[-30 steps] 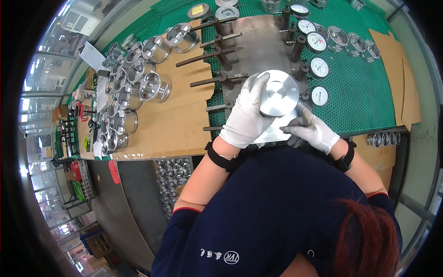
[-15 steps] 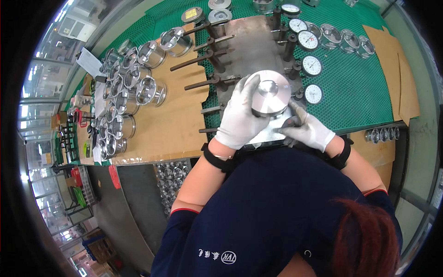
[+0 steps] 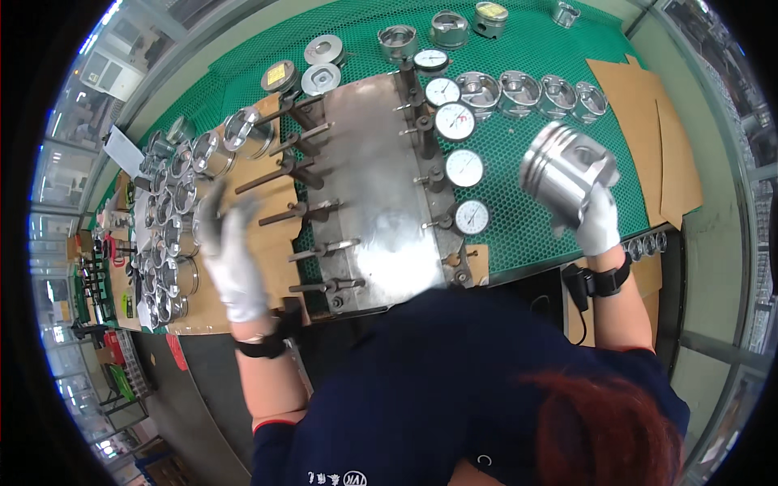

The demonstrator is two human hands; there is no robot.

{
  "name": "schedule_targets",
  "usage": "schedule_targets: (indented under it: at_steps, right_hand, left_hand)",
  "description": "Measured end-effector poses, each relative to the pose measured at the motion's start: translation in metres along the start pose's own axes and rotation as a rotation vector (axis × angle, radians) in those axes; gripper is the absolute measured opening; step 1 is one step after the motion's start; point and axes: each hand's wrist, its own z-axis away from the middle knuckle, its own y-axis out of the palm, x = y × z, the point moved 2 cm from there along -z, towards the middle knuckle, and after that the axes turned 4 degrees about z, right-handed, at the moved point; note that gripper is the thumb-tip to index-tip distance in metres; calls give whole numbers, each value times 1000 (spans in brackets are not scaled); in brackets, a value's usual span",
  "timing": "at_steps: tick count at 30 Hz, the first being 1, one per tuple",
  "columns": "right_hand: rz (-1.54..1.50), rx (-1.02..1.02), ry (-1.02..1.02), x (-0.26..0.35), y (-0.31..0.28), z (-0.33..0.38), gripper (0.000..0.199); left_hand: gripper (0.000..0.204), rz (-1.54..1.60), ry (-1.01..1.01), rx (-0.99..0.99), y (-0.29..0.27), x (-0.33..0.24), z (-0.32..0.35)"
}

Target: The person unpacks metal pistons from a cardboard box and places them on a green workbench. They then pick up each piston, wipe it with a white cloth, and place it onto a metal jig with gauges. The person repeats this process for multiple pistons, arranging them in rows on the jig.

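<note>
My gloved right hand (image 3: 598, 223) grips a shiny metal piston (image 3: 565, 168) from below, over the green mat at the right. The piston is tilted, its ring grooves toward the upper left and its pin bore showing. My gloved left hand (image 3: 231, 259) is over the cardboard on the left, close to the nearest pistons (image 3: 180, 275) of a group. Motion blurs its fingers, but they look stretched and apart, with nothing seen in them. Between my hands lies a steel plate (image 3: 369, 146) with rods on stands along its left side and dial gauges (image 3: 463, 168) along its right.
More pistons (image 3: 519, 91) stand in a row behind the gauges, and others lie at the far edge of the green mat (image 3: 519, 235). Cardboard sheets (image 3: 648, 138) lie at the right. The rods (image 3: 263, 180) stick out leftward over the brown cardboard (image 3: 271, 211).
My hands have parted from around the piston over the steel plate. The right hand has carried it rightward over the mat; the left has let go and moved left toward the other pistons.
</note>
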Motion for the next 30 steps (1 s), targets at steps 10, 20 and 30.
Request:
schedule_targets:
  at_steps: [10,20,30]
  right_hand:
    - [-16,-332,560,-130,-221,-216,27]
    - [-44,-462,343,-139,-230,-247,62]
    - [204,-200,-110,-17,-83,-85,57]
  left_hand:
    - [64,-930,-269,143,-168,162,-59]
    - [40,-1359,0,106,-129,153,-82]
    - [57,-1048,-538,169,-169,109,16]
